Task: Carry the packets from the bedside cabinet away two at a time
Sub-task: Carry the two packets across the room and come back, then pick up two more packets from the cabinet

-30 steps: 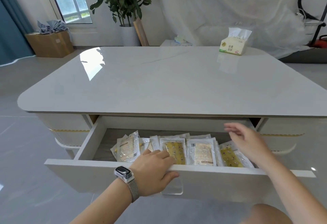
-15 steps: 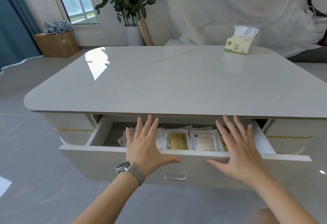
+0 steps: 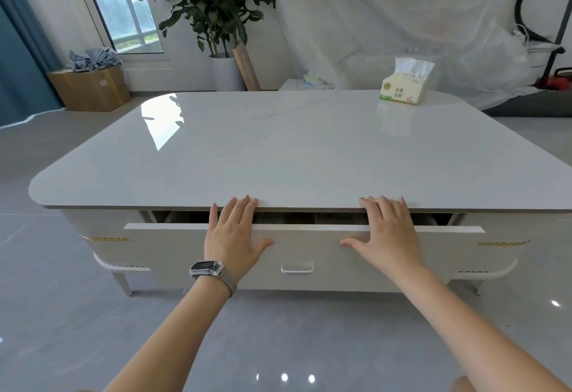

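Our left hand (image 3: 232, 237) and right hand (image 3: 387, 233) press flat on the drawer front (image 3: 297, 249); packets lie hidden behind them.

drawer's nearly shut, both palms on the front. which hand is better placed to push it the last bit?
Either, marginally the left hand: it lies flat on the white drawer front nearer the clear centre handle. The right hand sits further off-centre. A dark gap remains under the glossy white tabletop.

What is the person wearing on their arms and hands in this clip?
Both forearms are bare, with no sleeves in view. The left hand has a smartwatch at the wrist: a dark rectangular face in a clear case, on a silver mesh band. The right hand and its wrist carry nothing: no gloves, rings or bracelets show.
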The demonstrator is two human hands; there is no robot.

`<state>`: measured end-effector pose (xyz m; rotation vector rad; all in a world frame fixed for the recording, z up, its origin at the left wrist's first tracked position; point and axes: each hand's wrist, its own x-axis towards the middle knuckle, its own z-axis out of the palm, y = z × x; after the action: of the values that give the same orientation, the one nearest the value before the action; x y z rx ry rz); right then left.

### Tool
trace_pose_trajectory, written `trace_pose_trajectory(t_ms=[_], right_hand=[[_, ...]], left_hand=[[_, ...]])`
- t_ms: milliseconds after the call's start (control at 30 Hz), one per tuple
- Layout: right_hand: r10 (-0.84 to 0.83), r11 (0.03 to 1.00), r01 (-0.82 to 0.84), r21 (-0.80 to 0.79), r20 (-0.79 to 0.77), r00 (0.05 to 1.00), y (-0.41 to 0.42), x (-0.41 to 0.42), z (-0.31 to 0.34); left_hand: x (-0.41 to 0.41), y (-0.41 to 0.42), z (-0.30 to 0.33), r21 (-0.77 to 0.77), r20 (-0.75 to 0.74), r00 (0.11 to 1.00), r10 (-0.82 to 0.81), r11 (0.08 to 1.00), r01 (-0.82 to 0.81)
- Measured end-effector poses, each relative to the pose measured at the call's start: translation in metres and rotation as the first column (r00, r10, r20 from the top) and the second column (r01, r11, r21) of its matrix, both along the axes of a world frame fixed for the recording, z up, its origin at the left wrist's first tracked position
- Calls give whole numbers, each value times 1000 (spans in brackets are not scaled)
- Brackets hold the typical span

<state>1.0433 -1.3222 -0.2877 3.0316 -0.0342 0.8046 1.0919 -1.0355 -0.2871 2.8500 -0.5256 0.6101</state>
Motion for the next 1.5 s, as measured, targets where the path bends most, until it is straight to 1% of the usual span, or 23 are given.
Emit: trace_pose_trajectory(t_ms=[133, 233, 400, 500, 700, 833, 900, 967, 1033, 1067, 1100, 1133, 1167, 1200, 1233, 1267, 1300, 1333, 1400, 1433, 1500], right_hand=[[-79, 996, 83, -29, 117, 990, 7, 9, -4], [-148, 988, 152, -8, 192, 970, 12, 15, -9], [-199, 980, 197, 35, 249, 948, 13, 22, -13], [-171, 985, 165, 47, 290, 941, 9, 25, -15], [-141, 989, 109, 103, 382, 913, 4, 29, -24], [-147, 983, 95, 158, 364, 920, 6, 29, -24], [-173, 973, 117, 198, 298, 939, 10, 26, -19], [-177, 967, 136, 214, 183, 967, 14, 19, -7], [-146, 972, 144, 186, -2, 989, 16, 11, 9], [-146, 973, 167, 160, -136, 980, 19, 8, 14], [-145, 972, 194, 135, -310, 940, 22, 5, 24], [-146, 968, 224, 111, -475, 868, 26, 3, 37], [-136, 973, 220, 71, -591, 795, 28, 4, 54], [-112, 984, 178, 30, -672, 732, 28, 6, 78], [-97, 985, 171, 28, -730, 676, 27, 11, 103], [-72, 987, 157, 29, -799, 596, 26, 16, 131], [-40, 986, 156, 52, -844, 535, 24, 21, 159], [-21, 983, 168, 75, -860, 510, 24, 28, 187], [-6, 977, 181, 112, -836, 549, 23, 40, 246], [2, 975, 181, 127, -822, 570, 24, 45, 278], [1, 976, 178, 128, -814, 581, 25, 53, 340]], left_hand=[[14, -7, -12, -76, 154, 988, 24, 997, -12], [23, -9, -19, -90, 252, 966, 48, 996, -27], [32, -13, -26, -135, 380, 921, 89, 990, -40], [37, -13, -27, -163, 413, 903, 119, 985, -55], [42, -8, -31, -153, 433, 894, 117, 987, -55], [44, -9, -34, -148, 445, 889, 108, 988, -46], [41, -10, -32, -166, 420, 900, 116, 985, -49], [37, -8, -24, -165, 342, 935, 92, 986, -37], [33, 0, -13, -129, 200, 979, 31, 992, -5], [31, 4, -5, -99, 114, 993, -8, 995, 19], [29, 8, 1, -67, 20, 998, -52, 996, 53], [28, 11, 14, -28, -107, 990, -96, 995, 93], [28, 13, 28, 36, -229, 966, -121, 991, 132], [32, 14, 46, 126, -343, 931, -124, 976, 176], [36, 15, 66, 211, -456, 885, -97, 954, 213], [38, 14, 91, 262, -532, 844, -61, 936, 233], [40, 13, 119, 281, -540, 840, -57, 928, 244], [44, 10, 148, 269, -535, 842, -67, 931, 245], [54, 6, 211, 240, -522, 848, -92, 938, 249], [59, 4, 245, 249, -523, 847, -98, 932, 262], [68, 1, 317, 280, -508, 856, -101, 920, 275]])
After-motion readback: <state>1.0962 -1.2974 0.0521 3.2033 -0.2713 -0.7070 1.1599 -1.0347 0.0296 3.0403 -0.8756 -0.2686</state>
